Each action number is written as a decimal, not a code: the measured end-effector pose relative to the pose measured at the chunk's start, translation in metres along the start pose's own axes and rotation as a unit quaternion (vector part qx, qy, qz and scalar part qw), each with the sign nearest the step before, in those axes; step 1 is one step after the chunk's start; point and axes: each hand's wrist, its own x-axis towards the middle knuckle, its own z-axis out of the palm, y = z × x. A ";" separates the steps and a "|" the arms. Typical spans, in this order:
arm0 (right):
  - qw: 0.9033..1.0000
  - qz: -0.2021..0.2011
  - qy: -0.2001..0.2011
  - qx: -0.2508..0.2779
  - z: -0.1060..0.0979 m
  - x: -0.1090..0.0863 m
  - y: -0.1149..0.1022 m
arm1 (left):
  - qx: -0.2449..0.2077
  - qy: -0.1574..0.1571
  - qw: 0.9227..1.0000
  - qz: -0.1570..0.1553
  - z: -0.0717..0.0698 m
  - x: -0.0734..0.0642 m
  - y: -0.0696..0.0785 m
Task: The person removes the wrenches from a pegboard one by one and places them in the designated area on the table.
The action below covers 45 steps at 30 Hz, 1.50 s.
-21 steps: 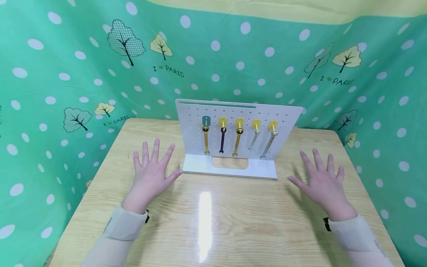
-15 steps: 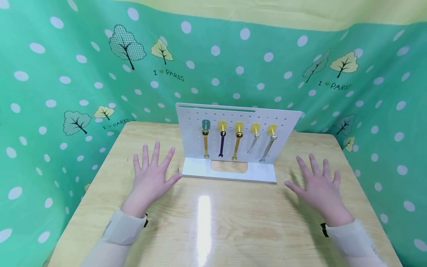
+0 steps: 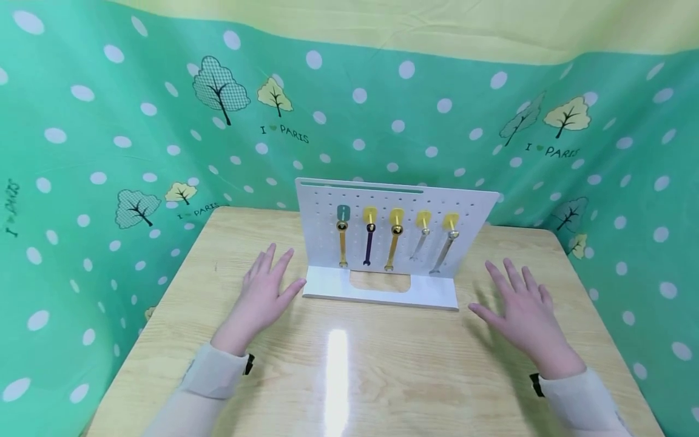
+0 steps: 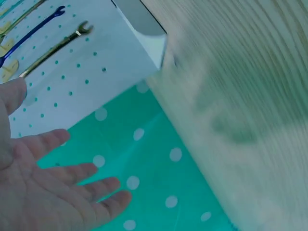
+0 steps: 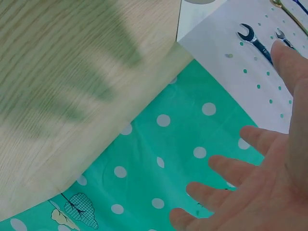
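My left hand (image 3: 261,300) hovers over the table just left of a white pegboard stand (image 3: 327,284), its fingers spread and nothing in it. On the other side of the stand my right hand (image 3: 525,318) is spread too, palm down and holding nothing. Several wrenches hang in a row on the board's hooks. From left to right come a gold wrench (image 3: 343,246), a dark purple wrench (image 3: 369,244), a second gold wrench (image 3: 393,249), a small silver wrench (image 3: 419,246) and a larger silver wrench (image 3: 444,252). In the left wrist view the thumb overlaps the board near a gold wrench (image 4: 55,50).
The stand's hooks have yellow backs, except one green-backed hook (image 3: 343,213) at the left. Beneath lies a light wooden table (image 3: 404,376) with a bright light reflection. A green dotted curtain (image 3: 360,121) closes off the back and both sides.
My left hand has shifted right and turned, its fingers now closer together. The right hand's fingers have relaxed slightly. The whole head view has tilted up a little; the wrenches hang as before.
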 end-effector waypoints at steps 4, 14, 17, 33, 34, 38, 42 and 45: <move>1.000 -0.005 0.002 0.002 0.002 0.001 -0.001 | -0.038 0.005 0.999 0.004 0.002 0.001 0.004; 1.000 -0.008 0.009 0.011 0.006 0.006 -0.002 | -0.052 0.027 0.998 0.012 0.005 0.010 0.009; 1.000 -0.010 0.009 0.013 0.008 0.007 -0.004 | -0.077 0.028 0.997 0.004 0.007 0.013 0.010; 1.000 0.001 0.005 0.019 0.009 0.009 -0.006 | -0.167 0.086 0.982 0.009 -0.001 0.043 0.023; 1.000 0.000 0.004 0.019 0.009 0.009 -0.006 | -0.174 0.100 0.980 0.011 -0.002 0.047 0.025; 1.000 -0.004 0.006 0.016 0.010 0.009 -0.008 | -0.201 0.133 0.970 0.016 -0.004 0.057 0.029; 1.000 -0.004 0.009 0.013 0.010 0.009 -0.008 | -0.215 0.135 0.967 0.009 -0.005 0.063 0.029; 1.000 -0.002 0.009 0.010 0.011 0.009 -0.007 | -0.223 0.132 0.966 0.000 -0.004 0.065 0.027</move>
